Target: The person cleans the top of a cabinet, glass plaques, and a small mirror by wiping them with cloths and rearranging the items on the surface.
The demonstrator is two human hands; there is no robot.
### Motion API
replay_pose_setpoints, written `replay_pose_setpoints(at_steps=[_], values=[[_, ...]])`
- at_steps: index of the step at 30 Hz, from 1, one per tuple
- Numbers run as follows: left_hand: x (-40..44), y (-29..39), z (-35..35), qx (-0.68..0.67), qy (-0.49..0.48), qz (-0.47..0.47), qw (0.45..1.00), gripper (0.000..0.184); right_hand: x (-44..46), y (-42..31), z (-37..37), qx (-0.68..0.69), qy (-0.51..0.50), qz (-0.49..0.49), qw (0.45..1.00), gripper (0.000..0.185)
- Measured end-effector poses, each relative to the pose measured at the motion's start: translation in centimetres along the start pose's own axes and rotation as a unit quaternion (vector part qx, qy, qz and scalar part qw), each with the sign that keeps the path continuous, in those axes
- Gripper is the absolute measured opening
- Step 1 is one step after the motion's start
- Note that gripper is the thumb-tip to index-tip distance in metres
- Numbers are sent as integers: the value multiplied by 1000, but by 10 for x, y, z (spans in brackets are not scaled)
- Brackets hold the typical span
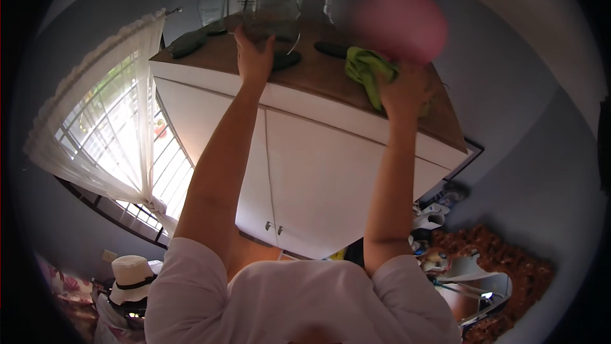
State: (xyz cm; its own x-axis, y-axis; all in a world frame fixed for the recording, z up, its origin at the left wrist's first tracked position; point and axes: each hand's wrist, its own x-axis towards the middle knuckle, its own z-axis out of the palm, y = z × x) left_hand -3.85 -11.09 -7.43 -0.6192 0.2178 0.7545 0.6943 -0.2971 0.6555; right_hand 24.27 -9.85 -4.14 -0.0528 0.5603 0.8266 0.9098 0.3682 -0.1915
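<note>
My left hand (254, 61) reaches up to the cabinet top, its fingers and thumb around the lower part of a clear glass award (273, 10) with dark lettering. The award stands over a dark oval base (285, 60); whether the two are joined I cannot tell. On the right, my right hand (404, 89) is closed on a bunched green cloth (369, 71), which lies against the cabinet top near its front edge. Another dark oval base (331, 49) sits between the award and the cloth.
More glass awards (212, 3) stand at the back left of the white cabinet (318, 172). A blurred pink round shape (404, 21) covers the back right. A curtained window (121, 115) is at left; a brown-framed mirror (490, 280) and clutter are low right.
</note>
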Motion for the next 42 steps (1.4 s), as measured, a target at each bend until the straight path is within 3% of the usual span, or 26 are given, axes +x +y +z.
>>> replay_pose_setpoints(at_steps=[4,7,10,13,15,17,18,19,20,23,27,29,30,32,35,38,39,42], values=[[-3,5,-1,24,5,36,999,75,14,-28,37,-12,-37,-74,996,51],[-2,4,-1,39,0,0,999,64,39,-38,63,-86,-154,-78,981,47],[1,9,-6,6,-6,-50,999,51,61,-62,62,208,-54,-16,976,43],[3,8,-7,-10,-11,-66,998,42,80,-105,62,445,87,-67,889,42],[5,0,-6,-6,-11,-64,998,43,84,-146,73,408,144,-114,894,45],[2,-7,-10,-5,-11,6,1000,47,72,-185,107,384,180,-228,876,53],[2,-9,-11,-5,-12,39,999,48,54,-201,102,338,142,-261,893,61],[5,-5,-12,-52,-15,-5,999,53,48,-205,110,326,125,-280,894,65],[5,-7,-11,-31,-2,7,999,53,44,-208,118,313,107,-298,895,69],[3,-8,-8,-7,8,13,1000,50,60,-197,118,308,96,-226,919,67],[1,3,-14,-66,-36,-65,995,43,73,-206,132,447,137,-74,881,65],[4,-3,-10,-73,-5,-53,996,41,85,-207,146,491,148,-7,858,61],[4,-7,-9,-76,14,-47,996,40,90,-199,147,611,101,26,785,59],[6,-11,-9,-149,5,-71,986,37,105,-176,148,805,-3,87,587,56],[11,-25,-5,-237,-16,-111,965,39,100,-159,141,894,-218,140,366,50],[18,-19,-8,-212,-55,-140,966,47,103,-159,144,816,-274,105,499,52],[19,-15,-8,-187,-71,-149,968,49,103,-158,142,791,-267,92,542,61],[22,-21,2,-194,-63,-145,968,54,102,-162,117,603,-233,160,746,73]])
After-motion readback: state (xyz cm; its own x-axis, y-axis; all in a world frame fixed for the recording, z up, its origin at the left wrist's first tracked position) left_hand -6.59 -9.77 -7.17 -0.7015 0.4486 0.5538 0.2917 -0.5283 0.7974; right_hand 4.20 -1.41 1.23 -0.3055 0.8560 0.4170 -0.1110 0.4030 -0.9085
